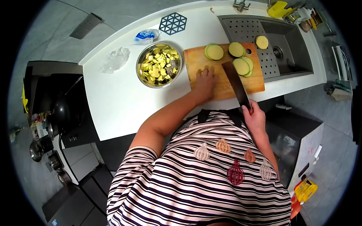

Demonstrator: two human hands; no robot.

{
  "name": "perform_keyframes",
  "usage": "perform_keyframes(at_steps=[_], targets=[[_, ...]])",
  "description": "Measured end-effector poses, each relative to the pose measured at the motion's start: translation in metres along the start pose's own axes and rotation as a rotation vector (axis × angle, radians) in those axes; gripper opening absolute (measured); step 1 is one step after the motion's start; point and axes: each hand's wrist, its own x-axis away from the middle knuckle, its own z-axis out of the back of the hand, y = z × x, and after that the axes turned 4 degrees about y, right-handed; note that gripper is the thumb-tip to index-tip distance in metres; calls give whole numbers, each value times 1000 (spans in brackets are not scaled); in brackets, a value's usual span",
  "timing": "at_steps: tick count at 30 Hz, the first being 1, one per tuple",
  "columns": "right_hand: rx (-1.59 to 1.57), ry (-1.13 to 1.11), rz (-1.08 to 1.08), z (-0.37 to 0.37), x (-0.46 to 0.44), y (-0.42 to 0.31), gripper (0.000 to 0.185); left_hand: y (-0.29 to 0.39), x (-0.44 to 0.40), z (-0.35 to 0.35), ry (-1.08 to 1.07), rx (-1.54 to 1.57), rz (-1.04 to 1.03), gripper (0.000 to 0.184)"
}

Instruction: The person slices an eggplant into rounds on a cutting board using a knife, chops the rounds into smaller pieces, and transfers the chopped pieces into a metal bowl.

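My right hand (254,114) is closed round the handle of a broad knife (236,83), whose dark blade reaches over the cutting board (222,84). My left hand (205,83) is low over the board's left part, its fingers slightly blurred and apart, with nothing seen in them. Round pale green slices lie on the board: a small stack (214,52) at the top, another (236,49) to its right, and more slices (242,66) beside the blade tip. Left of the board, a steel bowl (139,71) holds many yellow-green cubes (158,66).
One more slice (262,42) lies on the perforated drainer (247,29) beside the sink (298,49). Behind the bowl are a blue-and-white packet (146,36) and a hexagonal trivet (172,23). A crumpled clear bag (116,60) sits at the left; a faucet (241,5) stands behind.
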Motion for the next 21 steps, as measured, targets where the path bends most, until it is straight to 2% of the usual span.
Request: perform_keyframes(at_steps=[2, 4, 5, 7, 12, 13, 19, 21], targets=[[95, -12, 42, -6, 1, 4, 22, -5, 2, -11, -26, 19, 8, 71], [206, -36, 125, -13, 0, 15, 24, -12, 11, 6, 143, 126, 37, 86], [230, -65, 104, -11, 1, 20, 23, -13, 14, 16, 150, 131, 36, 86], [255, -99, 82, -6, 4, 24, 23, -15, 22, 38, -83, 155, 282, 99], [218, -158, 129, -3, 4, 38, 21, -36, 29, 2, 31, 352, 200, 99], [227, -145, 237, -5, 3, 38, 21, -35, 28, 0, 35, 387, 188, 98], [279, -214, 278, 4, -18, 35, 23, -27, 27, 3, 120, 351, 211, 95], [286, -186, 271, 6, -19, 35, 26, -25, 20, 10, 56, 324, 234, 92]])
